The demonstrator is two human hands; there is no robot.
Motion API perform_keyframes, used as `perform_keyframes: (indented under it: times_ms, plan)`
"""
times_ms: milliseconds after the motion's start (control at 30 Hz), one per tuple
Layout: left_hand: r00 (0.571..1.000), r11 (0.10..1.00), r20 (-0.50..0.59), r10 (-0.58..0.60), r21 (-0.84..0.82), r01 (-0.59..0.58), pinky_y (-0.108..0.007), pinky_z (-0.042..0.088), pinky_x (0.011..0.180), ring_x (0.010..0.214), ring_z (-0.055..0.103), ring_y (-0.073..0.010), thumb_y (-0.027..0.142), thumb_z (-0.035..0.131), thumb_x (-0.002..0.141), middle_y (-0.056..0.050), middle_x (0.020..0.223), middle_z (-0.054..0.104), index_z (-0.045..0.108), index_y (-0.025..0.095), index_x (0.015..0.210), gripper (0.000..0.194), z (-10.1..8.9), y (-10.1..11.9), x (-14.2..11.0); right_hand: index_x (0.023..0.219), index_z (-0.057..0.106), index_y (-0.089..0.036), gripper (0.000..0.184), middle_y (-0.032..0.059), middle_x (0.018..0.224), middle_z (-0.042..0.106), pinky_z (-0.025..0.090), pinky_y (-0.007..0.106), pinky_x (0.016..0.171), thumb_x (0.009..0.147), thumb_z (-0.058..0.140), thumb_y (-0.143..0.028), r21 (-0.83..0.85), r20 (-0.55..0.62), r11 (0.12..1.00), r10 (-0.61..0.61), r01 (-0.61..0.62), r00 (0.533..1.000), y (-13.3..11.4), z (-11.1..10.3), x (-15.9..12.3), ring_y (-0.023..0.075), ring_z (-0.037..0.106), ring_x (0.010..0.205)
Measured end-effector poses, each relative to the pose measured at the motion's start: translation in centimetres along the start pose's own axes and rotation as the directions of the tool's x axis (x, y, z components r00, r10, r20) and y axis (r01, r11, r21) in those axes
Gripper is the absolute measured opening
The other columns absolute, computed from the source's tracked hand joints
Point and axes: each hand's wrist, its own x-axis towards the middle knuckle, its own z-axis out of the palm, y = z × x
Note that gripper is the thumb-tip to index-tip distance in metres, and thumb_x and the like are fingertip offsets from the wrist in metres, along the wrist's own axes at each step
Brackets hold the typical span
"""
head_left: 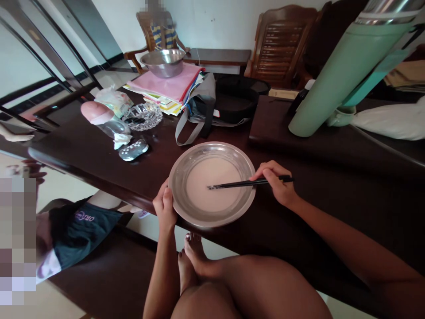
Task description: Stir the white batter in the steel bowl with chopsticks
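Observation:
A wide metal bowl sits at the front edge of the dark wooden table. Pale, creamy liquid fills its bottom. My left hand grips the bowl's left rim, thumb on the near side and the other fingers partly hidden behind it. In my right hand are black chopsticks, held over the right rim. Their tips reach the liquid near the middle of the bowl, with some of it clinging to them.
A second metal bowl stands on stacked papers and a pink folder. Nearby are a glass ashtray, a dark controller-like object and a black-grey bag. A green thermos rises at right. People sit at left and far back.

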Motion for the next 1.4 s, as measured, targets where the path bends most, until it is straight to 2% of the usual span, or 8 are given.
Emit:
perform_keyframes:
  times_ms: [200,367,567,733,900,1033,1200,1400]
  plan:
    - [1.0,1.0,0.002,0.001,0.008,-0.001,-0.036,0.051,0.095,0.108,0.067,-0.0276,0.059,0.048,0.09,-0.01,0.112,0.076,0.075,0.014,0.111,0.056,-0.04,-0.03,0.0,0.079,0.071,-0.026,0.027,-0.0013,0.071,0.07,0.05,0.032,0.066,0.099,0.054,-0.031,0.012,-0.166,1.0,-0.009,0.012,0.986,-0.06,0.01,0.18,0.015,0.064,0.068]
    - [1.0,1.0,0.003,0.018,-0.011,-0.018,-0.035,0.051,0.094,0.107,0.068,-0.0267,0.057,0.048,0.092,-0.01,0.112,0.076,0.075,0.014,0.111,0.054,-0.11,-0.21,-0.03,0.085,0.074,-0.025,0.025,0.0002,0.081,0.073,0.051,0.032,0.071,0.099,0.054,-0.029,-0.052,0.021,0.999,-0.012,0.013,1.0,-0.26,0.02,0.2,0.015,0.066,0.075]
    - [1.0,1.0,0.003,0.003,0.007,-0.003,-0.036,0.051,0.095,0.109,0.067,-0.0275,0.059,0.048,0.09,-0.01,0.112,0.076,0.075,0.014,0.11,0.056,0.03,0.09,-0.05,0.077,0.071,-0.025,0.029,-0.0011,0.071,0.069,0.048,0.031,0.066,0.1,0.053,-0.031,0.007,-0.15,1.0,-0.029,0.03,0.988,-0.15,-0.04,0.16,0.0143,0.062,0.068]
    - [1.0,1.0,0.005,0.015,0.008,-0.015,-0.036,0.051,0.094,0.108,0.067,-0.027,0.059,0.046,0.091,-0.01,0.112,0.076,0.075,0.015,0.109,0.055,0.08,0.18,-0.03,0.086,0.074,-0.026,0.023,0.0007,0.083,0.074,0.052,0.034,0.072,0.099,0.055,-0.031,-0.076,0.024,0.997,-0.008,0.009,1.0,-0.09,0.01,0.09,0.0168,0.067,0.077]
    - [1.0,1.0,0.006,-0.007,0.024,0.007,-0.037,0.051,0.096,0.109,0.067,-0.0276,0.059,0.047,0.09,-0.01,0.112,0.075,0.075,0.015,0.11,0.056,0.04,0.07,-0.05,0.076,0.069,-0.025,0.03,0.0006,0.071,0.069,0.05,0.035,0.066,0.099,0.054,-0.037,-0.002,-0.162,1.0,-0.003,0.003,0.987,0.05,-0.09,0.1,0.0171,0.063,0.067]
    - [1.0,1.0,0.002,0.023,0.001,-0.023,-0.036,0.05,0.096,0.109,0.067,-0.0272,0.055,0.047,0.092,-0.01,0.112,0.075,0.075,0.015,0.11,0.053,0.04,-0.04,-0.07,0.084,0.073,-0.025,0.025,0.0016,0.08,0.074,0.052,0.035,0.069,0.098,0.055,-0.034,-0.044,0.025,0.999,0.004,-0.003,1.0,-0.16,-0.08,0.0,0.0173,0.067,0.074]
    - [0.999,1.0,0.016,0.028,-0.007,-0.028,-0.036,0.051,0.094,0.106,0.067,-0.0267,0.054,0.047,0.092,-0.01,0.111,0.076,0.075,0.015,0.112,0.052,-0.03,0.05,-0.05,0.077,0.07,-0.025,0.03,0.0005,0.069,0.07,0.048,0.034,0.064,0.099,0.053,-0.034,0.03,-0.134,0.999,-0.025,0.029,0.991,-0.02,-0.13,0.05,0.0164,0.062,0.065]
    - [1.0,1.0,-0.006,0.017,0.015,-0.017,-0.037,0.051,0.095,0.107,0.067,-0.0275,0.058,0.047,0.091,-0.01,0.111,0.076,0.075,0.015,0.11,0.055,0.11,0.25,-0.07,0.085,0.074,-0.026,0.023,0.0018,0.081,0.075,0.052,0.035,0.069,0.098,0.055,-0.033,-0.039,0.033,0.999,-0.016,0.018,0.999,-0.07,-0.08,-0.01,0.0175,0.067,0.074]
